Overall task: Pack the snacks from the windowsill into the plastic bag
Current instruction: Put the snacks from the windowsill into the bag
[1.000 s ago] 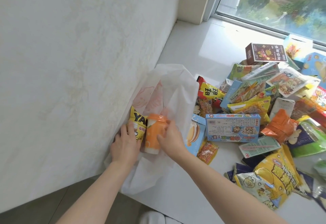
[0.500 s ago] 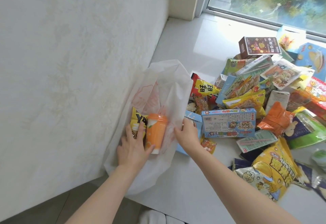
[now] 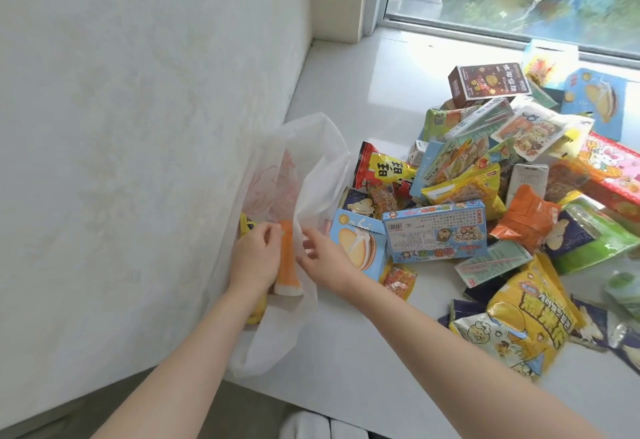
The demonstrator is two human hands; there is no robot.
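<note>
Slippage risk
My left hand grips the orange bottle just inside the plastic bag; whether my right hand pinches the rim, I cannot tell. Bag overhangs the windowsill and could slide off.

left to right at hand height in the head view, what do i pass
left hand, orange plastic bottle with white base, right hand, blue biscuit box, light blue cardboard box, orange crinkled packet, green pouch
</note>
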